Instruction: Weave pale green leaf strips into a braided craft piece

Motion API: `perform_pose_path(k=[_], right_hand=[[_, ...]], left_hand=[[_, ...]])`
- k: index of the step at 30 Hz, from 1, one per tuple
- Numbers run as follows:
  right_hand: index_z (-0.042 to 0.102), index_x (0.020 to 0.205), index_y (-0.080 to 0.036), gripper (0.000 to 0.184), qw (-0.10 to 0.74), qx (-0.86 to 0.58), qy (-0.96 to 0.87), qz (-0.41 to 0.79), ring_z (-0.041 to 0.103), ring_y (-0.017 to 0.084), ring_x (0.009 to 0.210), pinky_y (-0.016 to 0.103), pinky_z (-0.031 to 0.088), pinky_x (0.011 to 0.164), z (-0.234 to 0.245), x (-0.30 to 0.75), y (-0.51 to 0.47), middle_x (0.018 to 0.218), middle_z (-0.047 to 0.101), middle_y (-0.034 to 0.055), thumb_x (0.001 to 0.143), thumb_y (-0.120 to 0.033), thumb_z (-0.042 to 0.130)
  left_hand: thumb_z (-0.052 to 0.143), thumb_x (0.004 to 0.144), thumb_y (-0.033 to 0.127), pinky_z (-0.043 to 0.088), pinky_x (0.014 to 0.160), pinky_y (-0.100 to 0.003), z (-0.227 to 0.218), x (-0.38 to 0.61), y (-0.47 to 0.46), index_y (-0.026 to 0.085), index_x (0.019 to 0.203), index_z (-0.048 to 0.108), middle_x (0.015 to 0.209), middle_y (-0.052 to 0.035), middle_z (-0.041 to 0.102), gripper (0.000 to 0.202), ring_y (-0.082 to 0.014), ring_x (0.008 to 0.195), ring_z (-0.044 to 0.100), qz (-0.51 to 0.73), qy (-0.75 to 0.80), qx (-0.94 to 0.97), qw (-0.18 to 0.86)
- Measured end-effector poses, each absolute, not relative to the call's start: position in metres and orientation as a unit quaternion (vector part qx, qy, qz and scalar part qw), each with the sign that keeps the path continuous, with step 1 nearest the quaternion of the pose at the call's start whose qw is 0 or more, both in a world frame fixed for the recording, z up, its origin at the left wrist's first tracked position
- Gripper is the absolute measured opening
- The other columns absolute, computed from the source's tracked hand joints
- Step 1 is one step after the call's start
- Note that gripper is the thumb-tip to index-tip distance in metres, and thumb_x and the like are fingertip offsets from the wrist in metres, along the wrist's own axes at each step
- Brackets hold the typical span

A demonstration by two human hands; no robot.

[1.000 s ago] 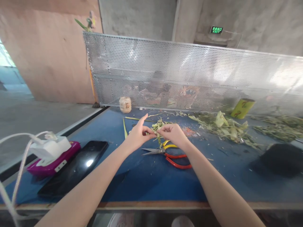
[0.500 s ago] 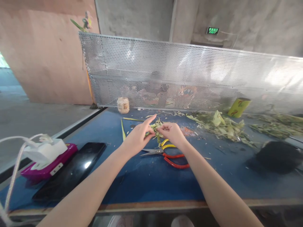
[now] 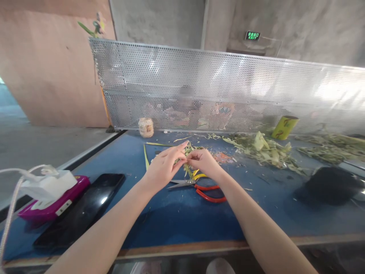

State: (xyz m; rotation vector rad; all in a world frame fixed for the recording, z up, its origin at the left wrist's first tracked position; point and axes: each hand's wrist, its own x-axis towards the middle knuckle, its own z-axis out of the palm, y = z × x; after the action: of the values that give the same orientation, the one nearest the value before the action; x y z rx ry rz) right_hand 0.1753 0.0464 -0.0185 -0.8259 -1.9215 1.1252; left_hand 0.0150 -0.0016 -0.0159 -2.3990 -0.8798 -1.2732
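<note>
Over the middle of the blue table point(image 3: 176, 217), my left hand point(image 3: 165, 167) and my right hand point(image 3: 203, 161) meet on a small bundle of green plant stems point(image 3: 186, 158). Both hands pinch it, fingers closed around the stems. Just below the hands lie red-handled scissors point(image 3: 203, 188) with their blades pointing left, and a yellow-handled tool point(image 3: 198, 174) partly under the right hand. A long green leaf strip point(image 3: 145, 156) lies to the left of the hands.
A black phone point(image 3: 82, 209) and a magenta device with a white charger point(image 3: 48, 190) lie at the left. Plant trimmings point(image 3: 265, 150) cover the far right, with a yellow cup point(image 3: 283, 127), a twine roll point(image 3: 146, 127) and a black object point(image 3: 327, 186). A perforated metal screen point(image 3: 228, 95) backs the table.
My left fingers, spread before, have closed onto the stem bundle beside the right hand. The view has shifted slightly to the right.
</note>
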Motion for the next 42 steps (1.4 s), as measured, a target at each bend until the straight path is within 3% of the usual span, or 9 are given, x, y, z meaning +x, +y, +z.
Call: perform_pose_path(k=[5, 9, 16, 22, 31, 38, 42], right_hand=[[0.052, 0.057, -0.014, 0.020, 0.382, -0.295, -0.751, 0.450, 0.039, 0.005, 0.043, 0.019, 0.032, 0.044, -0.015, 0.176, 0.042, 0.046, 0.043, -0.0052, 0.064, -0.032, 0.058], [0.053, 0.059, -0.014, 0.023, 0.368, -0.284, -0.755, 0.463, 0.041, 0.005, 0.043, 0.019, 0.033, 0.045, -0.014, 0.177, 0.041, 0.045, 0.045, -0.0050, 0.066, -0.034, 0.059], [0.057, 0.065, -0.013, 0.021, 0.348, -0.240, -0.772, 0.474, 0.040, 0.005, 0.042, 0.018, 0.032, 0.044, -0.015, 0.177, 0.039, 0.046, 0.044, -0.0057, 0.070, -0.034, 0.059], [0.058, 0.068, -0.013, 0.025, 0.342, -0.226, -0.786, 0.463, 0.038, 0.004, 0.044, 0.018, 0.031, 0.045, -0.010, 0.177, 0.034, 0.049, 0.043, -0.0054, 0.074, -0.037, 0.054], [0.056, 0.067, -0.014, 0.032, 0.371, -0.208, -0.713, 0.558, 0.028, 0.005, 0.044, 0.020, 0.026, 0.044, -0.016, 0.174, 0.035, 0.048, 0.032, -0.0058, 0.079, -0.041, 0.044], [0.062, 0.073, -0.013, 0.024, 0.369, -0.218, -0.777, 0.462, 0.041, 0.006, 0.052, 0.020, 0.032, 0.050, -0.014, 0.171, 0.032, 0.063, 0.055, -0.0006, 0.072, -0.037, 0.056], [0.063, 0.071, -0.014, 0.020, 0.369, -0.222, -0.776, 0.461, 0.046, 0.007, 0.057, 0.021, 0.035, 0.057, -0.013, 0.171, 0.033, 0.067, 0.058, 0.0006, 0.073, -0.031, 0.054]], left_hand=[[0.046, 0.082, 0.014, 0.049, 0.070, -0.027, -0.019, 0.016, 0.000, 0.020, 0.132, 0.017, 0.084, -0.0043, 0.062, 0.058, -0.0165, 0.093, 0.058, -0.475, -0.308, -0.824, 0.035], [0.046, 0.082, 0.016, 0.047, 0.057, -0.021, -0.018, 0.015, -0.002, 0.021, 0.132, 0.020, 0.085, -0.0048, 0.060, 0.057, -0.0155, 0.085, 0.059, -0.459, -0.335, -0.823, 0.023], [0.042, 0.083, 0.011, 0.048, 0.067, -0.024, -0.015, 0.018, -0.006, 0.025, 0.132, 0.021, 0.083, -0.0015, 0.059, 0.055, -0.0100, 0.073, 0.056, -0.482, -0.311, -0.819, 0.010], [0.047, 0.081, 0.015, 0.050, 0.060, -0.024, -0.015, 0.025, -0.009, 0.022, 0.128, 0.027, 0.075, -0.0010, 0.057, 0.052, -0.0107, 0.066, 0.057, -0.565, -0.334, -0.741, -0.140], [0.052, 0.078, 0.017, 0.050, 0.058, -0.024, -0.015, 0.023, -0.007, 0.023, 0.124, 0.032, 0.073, 0.0009, 0.055, 0.050, -0.0111, 0.065, 0.058, -0.589, -0.335, -0.717, -0.164], [0.051, 0.078, 0.016, 0.050, 0.058, -0.024, -0.015, 0.023, -0.007, 0.022, 0.125, 0.031, 0.073, 0.0004, 0.056, 0.051, -0.0110, 0.065, 0.058, -0.584, -0.342, -0.718, -0.162], [0.051, 0.079, 0.015, 0.051, 0.060, -0.025, -0.015, 0.023, -0.006, 0.022, 0.126, 0.031, 0.073, 0.0003, 0.056, 0.052, -0.0112, 0.066, 0.058, -0.574, -0.351, -0.722, -0.163]])
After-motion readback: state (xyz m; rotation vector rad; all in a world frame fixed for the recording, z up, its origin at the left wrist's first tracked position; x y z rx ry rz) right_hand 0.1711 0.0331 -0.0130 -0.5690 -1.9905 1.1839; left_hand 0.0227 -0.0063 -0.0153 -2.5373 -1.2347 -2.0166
